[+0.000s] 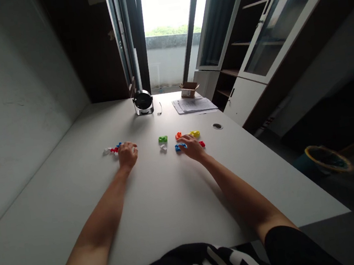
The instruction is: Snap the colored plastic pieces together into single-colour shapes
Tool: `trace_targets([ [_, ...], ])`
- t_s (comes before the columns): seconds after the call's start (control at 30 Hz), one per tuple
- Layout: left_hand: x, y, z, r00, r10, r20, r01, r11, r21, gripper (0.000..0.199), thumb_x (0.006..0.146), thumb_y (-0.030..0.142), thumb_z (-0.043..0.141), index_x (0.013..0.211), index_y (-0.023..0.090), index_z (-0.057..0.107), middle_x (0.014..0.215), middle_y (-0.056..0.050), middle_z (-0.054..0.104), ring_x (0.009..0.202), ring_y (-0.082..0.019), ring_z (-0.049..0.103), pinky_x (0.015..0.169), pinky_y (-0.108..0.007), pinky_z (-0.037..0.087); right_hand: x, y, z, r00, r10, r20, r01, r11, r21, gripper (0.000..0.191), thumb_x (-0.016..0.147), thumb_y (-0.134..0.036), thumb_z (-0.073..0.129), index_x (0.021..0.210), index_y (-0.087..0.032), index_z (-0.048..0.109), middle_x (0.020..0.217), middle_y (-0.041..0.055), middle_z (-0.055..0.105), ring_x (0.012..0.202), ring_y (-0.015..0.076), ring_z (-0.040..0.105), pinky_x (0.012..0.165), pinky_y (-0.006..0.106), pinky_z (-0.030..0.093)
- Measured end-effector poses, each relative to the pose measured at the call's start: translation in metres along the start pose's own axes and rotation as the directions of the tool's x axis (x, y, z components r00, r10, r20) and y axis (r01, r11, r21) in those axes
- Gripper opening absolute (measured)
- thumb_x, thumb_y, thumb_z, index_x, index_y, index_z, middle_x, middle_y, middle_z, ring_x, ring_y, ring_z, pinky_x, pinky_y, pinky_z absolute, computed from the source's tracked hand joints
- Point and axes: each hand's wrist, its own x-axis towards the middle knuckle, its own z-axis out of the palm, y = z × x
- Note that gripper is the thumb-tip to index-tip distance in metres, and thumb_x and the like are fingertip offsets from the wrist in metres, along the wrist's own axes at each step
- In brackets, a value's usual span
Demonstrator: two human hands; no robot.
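Observation:
My left hand [128, 155] rests on the white table [159, 196] at the left, fingers bent and thumb apart. Just beside its fingers lie a blue piece [118, 145], a red piece [114, 150] and a white piece [106, 151], small plastic toy parts close together. My right hand [193, 147] hovers low over another blue toy piece [179, 148], thumb and fingers apart around its right end. Near it are an orange piece [178, 135], a yellow piece [195, 134] and a red piece partly hidden behind the hand [202, 144]. Between my hands sit a green piece [162, 139] and a whitish piece [163, 148].
Farther back stand a round black device on a silver stand [143, 102], a thin cord [159, 109], papers [194, 105] and an open cardboard box [189, 89]. A cable hole [217, 126] is at the right. A bin [327, 158] stands beyond the table's right edge.

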Motion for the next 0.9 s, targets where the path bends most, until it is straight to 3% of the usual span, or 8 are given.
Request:
trace_targets([
  [0.1,0.005,-0.026,-0.003,0.993,-0.112,-0.046,0.119,0.978,0.173,0.036,0.09,0.03,0.054,0.121,0.02,0.07,0.14,-0.014,0.056,0.134,-0.036,0.04,0.115,-0.053,0.029,0.001,-0.014,0.0,0.999,-0.032,-0.004,0.032,0.999,0.031,0.019,0.094,-0.023,0.061,0.109,-0.026,0.072,0.113,0.0072,0.069,0.11,0.0273,0.058,0.098,0.046,0.047],
  [0.23,0.002,-0.037,0.003,0.982,-0.184,0.048,0.166,0.953,0.254,0.047,0.089,0.033,0.055,0.132,0.018,0.064,0.145,-0.018,0.053,0.14,-0.039,0.032,0.117,-0.06,0.017,0.0,-0.037,0.005,0.994,-0.108,0.037,0.104,0.991,0.08,0.016,0.094,-0.022,0.063,0.107,-0.025,0.072,0.11,0.0066,0.07,0.108,0.0258,0.06,0.098,0.044,0.047],
  [0.4,-0.002,-0.018,0.006,0.993,-0.033,0.114,0.012,0.983,0.182,0.039,0.09,0.031,0.052,0.125,0.02,0.068,0.129,-0.015,0.063,0.132,-0.035,0.041,0.116,-0.051,0.026,-0.006,-0.066,0.017,0.973,-0.195,0.125,0.179,0.975,0.131,0.015,0.094,-0.023,0.065,0.107,-0.024,0.072,0.111,0.0071,0.071,0.106,0.0243,0.061,0.097,0.042,0.048],
  [0.5,-0.002,-0.008,0.004,0.996,0.029,0.086,-0.038,0.994,0.1,0.035,0.091,0.029,0.052,0.12,0.021,0.069,0.129,-0.014,0.061,0.128,-0.034,0.045,0.114,-0.05,0.03,-0.012,-0.077,0.025,0.952,-0.251,0.176,0.22,0.959,0.177,0.015,0.094,-0.023,0.065,0.106,-0.026,0.073,0.107,0.0065,0.071,0.103,0.0242,0.063,0.093,0.041,0.05],
  [0.6,-0.003,-0.008,0.004,0.998,0.032,0.052,-0.036,0.997,0.067,0.034,0.089,0.027,0.056,0.121,0.022,0.068,0.141,-0.014,0.053,0.137,-0.036,0.037,0.116,-0.054,0.027,-0.018,-0.084,0.035,0.928,-0.3,0.22,0.248,0.94,0.235,0.015,0.093,-0.022,0.065,0.105,-0.027,0.074,0.102,0.0052,0.072,0.099,0.0225,0.064,0.089,0.037,0.052],
  [0.73,-0.005,-0.016,0.011,0.991,0.059,0.121,-0.065,0.997,0.043,0.041,0.087,0.026,0.059,0.128,0.023,0.062,0.155,-0.011,0.044,0.147,-0.035,0.024,0.12,-0.056,0.016,-0.024,-0.087,0.045,0.919,-0.317,0.232,0.252,0.929,0.27,0.015,0.093,-0.02,0.065,0.103,-0.028,0.074,0.103,0.0039,0.072,0.098,0.0202,0.064,0.088,0.033,0.052],
  [0.9,0.004,-0.017,0.018,0.987,0.057,0.152,-0.06,0.998,0.019,0.051,0.089,0.028,0.055,0.139,0.02,0.055,0.155,-0.013,0.045,0.147,-0.035,0.027,0.121,-0.053,0.016,-0.025,-0.09,0.052,0.93,-0.299,0.214,0.235,0.931,0.28,0.013,0.094,-0.024,0.063,0.101,-0.027,0.074,0.103,0.0046,0.071,0.098,0.0199,0.063,0.089,0.033,0.052],
])
